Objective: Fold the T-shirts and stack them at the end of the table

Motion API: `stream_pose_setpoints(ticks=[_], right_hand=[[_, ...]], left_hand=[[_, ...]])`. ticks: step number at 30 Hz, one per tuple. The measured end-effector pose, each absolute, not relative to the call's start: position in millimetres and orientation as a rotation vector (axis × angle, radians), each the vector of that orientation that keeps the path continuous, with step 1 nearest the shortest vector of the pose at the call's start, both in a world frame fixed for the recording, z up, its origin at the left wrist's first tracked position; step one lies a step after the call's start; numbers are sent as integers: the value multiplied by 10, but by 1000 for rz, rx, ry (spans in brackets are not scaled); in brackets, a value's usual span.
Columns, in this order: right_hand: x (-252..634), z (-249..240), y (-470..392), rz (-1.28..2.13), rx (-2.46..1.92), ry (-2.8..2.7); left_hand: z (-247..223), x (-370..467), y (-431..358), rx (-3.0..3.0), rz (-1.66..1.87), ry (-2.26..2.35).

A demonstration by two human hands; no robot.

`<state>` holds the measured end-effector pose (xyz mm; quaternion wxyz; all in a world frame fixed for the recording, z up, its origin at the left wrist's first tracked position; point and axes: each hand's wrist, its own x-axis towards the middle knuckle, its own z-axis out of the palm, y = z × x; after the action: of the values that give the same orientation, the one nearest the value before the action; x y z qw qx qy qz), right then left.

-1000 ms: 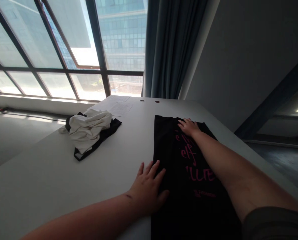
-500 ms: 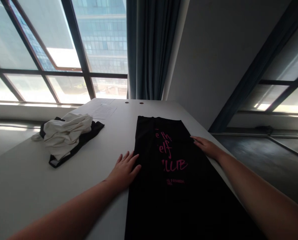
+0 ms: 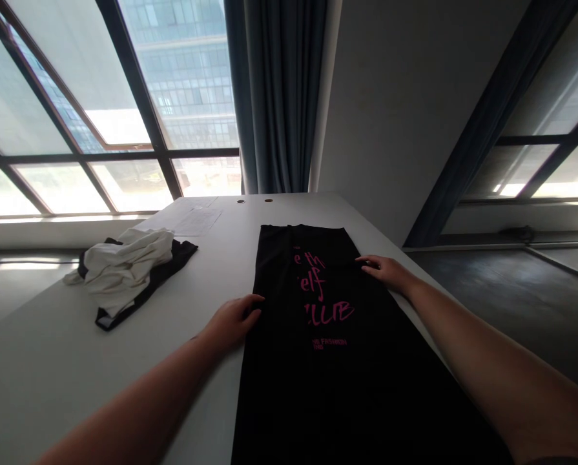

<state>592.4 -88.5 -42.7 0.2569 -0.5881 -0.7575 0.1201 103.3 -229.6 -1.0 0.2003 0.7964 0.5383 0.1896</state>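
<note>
A black shirt (image 3: 289,381) with pink lettering lies folded into a long strip, running from the near edge of view toward the far end of the table. Part of the lettering is cut off by a fold. At the strip's left edge is my left hand (image 3: 233,320), its thumb and fingers closed on the cloth. My right hand (image 3: 388,271) pinches the opposite edge, slightly farther away, beside the lettering.
On the white table (image 3: 196,381), a crumpled white and black garment (image 3: 128,265) lies to the left. Printed paper sheets (image 3: 196,221) are behind it. Two round holes show near the table's far edge. A blue curtain (image 3: 281,97) hangs beyond, next to windows.
My left hand has gone from spread fingers on the cloth to a closed grip at its left edge. The right fingers have closed on the right edge. The view has shifted slightly.
</note>
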Motion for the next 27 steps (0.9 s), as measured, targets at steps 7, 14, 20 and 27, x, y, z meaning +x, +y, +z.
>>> stream_pose_setpoints(ticks=[7, 14, 20, 27], right_hand=[[5942, -425, -851, 325, -1586, -2093], [5901, -408, -1067, 220, -1659, -2094], [5987, -441, -1622, 339, -1616, -2029], [6202, -305, -1837, 938, -1376, -1889]], left_hand=[[-37, 1020, -2346, 2333, 423, 1449], [-39, 987, -2400, 2411, 433, 1473], [92, 1183, -2628, 2770, 453, 1305], [293, 2056, -2753, 2903, 144, 626]])
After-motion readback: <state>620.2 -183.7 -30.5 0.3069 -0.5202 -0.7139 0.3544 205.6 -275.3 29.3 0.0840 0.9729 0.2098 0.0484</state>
